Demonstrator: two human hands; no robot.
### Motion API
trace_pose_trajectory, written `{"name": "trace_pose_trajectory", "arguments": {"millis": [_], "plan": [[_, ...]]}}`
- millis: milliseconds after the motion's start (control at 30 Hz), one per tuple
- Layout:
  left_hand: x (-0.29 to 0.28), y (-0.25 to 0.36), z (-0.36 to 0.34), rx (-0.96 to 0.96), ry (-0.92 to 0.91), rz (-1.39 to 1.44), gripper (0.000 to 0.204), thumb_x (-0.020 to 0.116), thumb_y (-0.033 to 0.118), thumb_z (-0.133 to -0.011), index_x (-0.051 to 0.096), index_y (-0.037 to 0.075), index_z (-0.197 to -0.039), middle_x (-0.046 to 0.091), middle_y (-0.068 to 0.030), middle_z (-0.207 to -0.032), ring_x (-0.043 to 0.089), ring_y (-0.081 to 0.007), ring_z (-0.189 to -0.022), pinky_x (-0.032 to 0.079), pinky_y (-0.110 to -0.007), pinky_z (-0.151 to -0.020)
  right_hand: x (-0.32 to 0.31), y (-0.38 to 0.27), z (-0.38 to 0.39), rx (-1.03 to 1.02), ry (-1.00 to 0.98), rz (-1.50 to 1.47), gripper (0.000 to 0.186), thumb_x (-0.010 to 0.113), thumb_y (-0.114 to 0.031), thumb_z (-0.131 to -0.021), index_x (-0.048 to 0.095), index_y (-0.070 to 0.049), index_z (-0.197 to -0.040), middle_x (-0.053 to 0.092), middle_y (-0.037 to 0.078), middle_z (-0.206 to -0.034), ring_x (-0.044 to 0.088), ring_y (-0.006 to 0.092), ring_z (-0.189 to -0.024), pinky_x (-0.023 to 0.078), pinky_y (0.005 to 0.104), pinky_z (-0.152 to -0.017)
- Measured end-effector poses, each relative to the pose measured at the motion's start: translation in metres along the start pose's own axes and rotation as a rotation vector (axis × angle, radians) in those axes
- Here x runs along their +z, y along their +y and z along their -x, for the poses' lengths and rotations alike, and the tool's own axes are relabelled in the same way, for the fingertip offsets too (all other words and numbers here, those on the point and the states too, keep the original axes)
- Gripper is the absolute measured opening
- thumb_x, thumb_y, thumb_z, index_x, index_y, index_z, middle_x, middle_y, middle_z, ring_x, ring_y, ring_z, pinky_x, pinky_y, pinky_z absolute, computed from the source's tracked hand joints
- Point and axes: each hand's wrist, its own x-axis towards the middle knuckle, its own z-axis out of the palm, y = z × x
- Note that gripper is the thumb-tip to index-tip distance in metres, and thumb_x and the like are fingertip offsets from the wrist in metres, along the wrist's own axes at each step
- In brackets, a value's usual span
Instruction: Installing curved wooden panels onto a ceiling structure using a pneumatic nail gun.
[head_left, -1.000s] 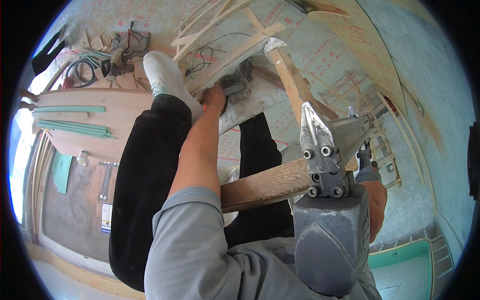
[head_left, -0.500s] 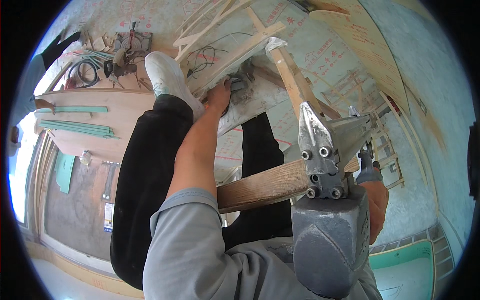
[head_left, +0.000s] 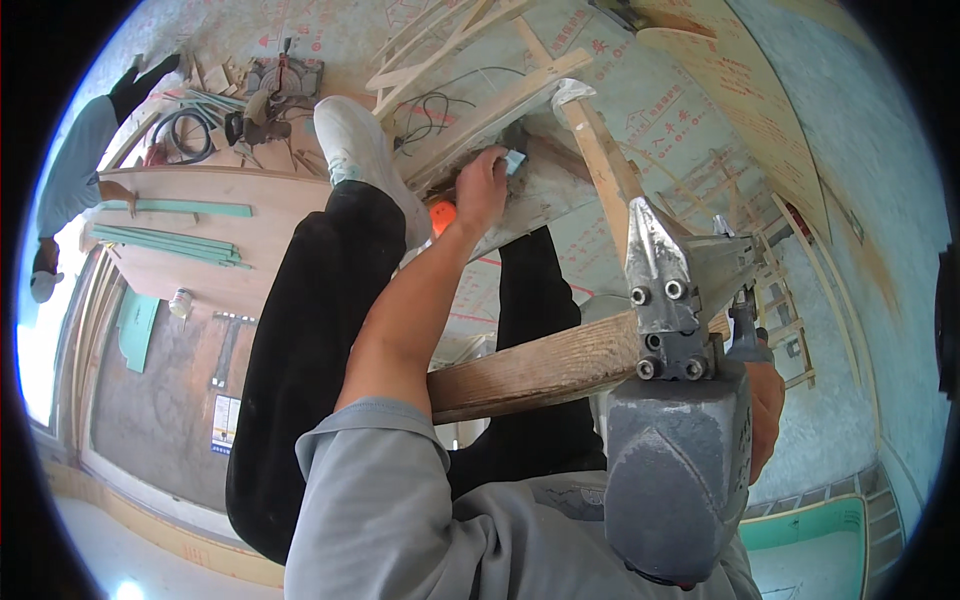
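Note:
My left hand [head_left: 482, 190] reaches over the worn, whitish top board [head_left: 535, 205] of a wooden stand. A small light-blue block-like piece [head_left: 514, 160] is pinched in its fingers; its kind is unclear. Beside that wrist an orange round object [head_left: 442, 216] shows. My right hand [head_left: 768, 410] is wrapped round the handle of a large grey and silver nail gun [head_left: 680, 450], partly hidden behind its body. The gun is upright in front of my lap, its bolted metal head overlapping the end of a wooden beam [head_left: 530, 370].
My white shoe [head_left: 350, 140] rests by the stand's timber. Timber rails [head_left: 600, 180] rise ahead. At left, a pinkish board [head_left: 190, 250] carries green strips [head_left: 165, 243], with a saw [head_left: 285, 80] and cables beyond. Another person [head_left: 80, 160] touches a strip. A light-blue wall [head_left: 860, 150] bounds the right.
My left hand has lifted from a dark object on the stand and moved right, now with the light-blue piece. The orange object has come into sight. The nail gun stays in my right hand.

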Motion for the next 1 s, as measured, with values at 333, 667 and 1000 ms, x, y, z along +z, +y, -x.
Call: {"name": "trace_pose_trajectory", "arguments": {"millis": [333, 667, 1000], "plan": [[0.010, -0.043, 0.009, -0.795, -0.640, 0.802, 0.018, 0.061, 0.007, -0.090, 0.059, 0.010, -0.107, 0.059, 0.0004, -0.091, 0.060, -0.0136, -0.085, 0.053, -0.033, -0.076, -0.008, 0.005, 0.008, 0.037, -0.032, 0.048, 0.027, 0.069, -0.013, -0.064, 0.061, -0.004, -0.087, 0.062, 0.009, -0.081, 0.060, 0.0271, -0.073, 0.046, 0.0398, -0.071], [0.001, -0.045, -0.010, -0.733, -0.680, 0.732, 0.015, 0.067, 0.008, -0.087, 0.058, 0.008, -0.099, 0.057, 0.0001, -0.083, 0.057, -0.0116, -0.073, 0.053, -0.030, -0.068, -0.008, 0.000, 0.005, 0.049, -0.064, 0.072, 0.028, 0.070, -0.014, -0.064, 0.061, -0.003, -0.088, 0.062, 0.009, -0.080, 0.060, 0.0265, -0.072, 0.046, 0.0389, -0.071], [0.020, -0.080, -0.004, -0.360, -0.561, 0.340, 0.035, 0.072, 0.006, -0.071, 0.066, -0.002, -0.105, 0.068, -0.0114, -0.087, 0.064, -0.0198, -0.081, 0.052, -0.033, -0.071, -0.006, -0.003, -0.001, 0.000, -0.039, 0.017, 0.028, 0.068, -0.016, -0.065, 0.061, -0.002, -0.088, 0.063, 0.011, -0.080, 0.060, 0.0276, -0.070, 0.047, 0.0400, -0.068]]}}
